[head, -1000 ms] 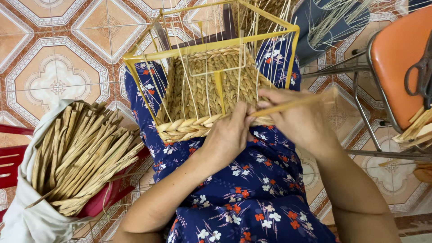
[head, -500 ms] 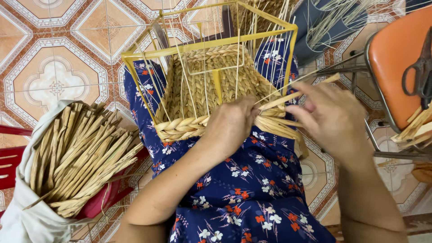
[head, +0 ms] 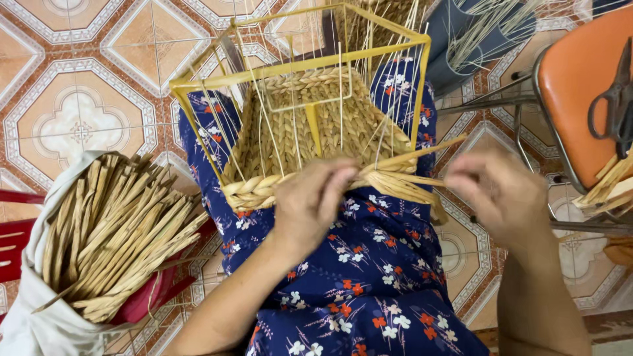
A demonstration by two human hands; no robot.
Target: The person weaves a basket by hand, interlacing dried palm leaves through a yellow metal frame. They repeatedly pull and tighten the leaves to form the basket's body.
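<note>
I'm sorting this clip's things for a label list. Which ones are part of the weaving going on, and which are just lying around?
In use:
left hand
right hand
straw strand
half-woven basket
yellow wire frame
bag of straw strands

Lying about:
scissors
orange chair

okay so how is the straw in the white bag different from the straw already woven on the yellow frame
The bagged straw lies as loose, separate twisted strands standing on end; the woven straw is interlaced into a tight braided panel. The bagged straw sits in a white bag beside the person; the woven straw is fixed on the yellow frame on the lap, with the left hand pressing its edge. Both are the same tan fibre.
</note>
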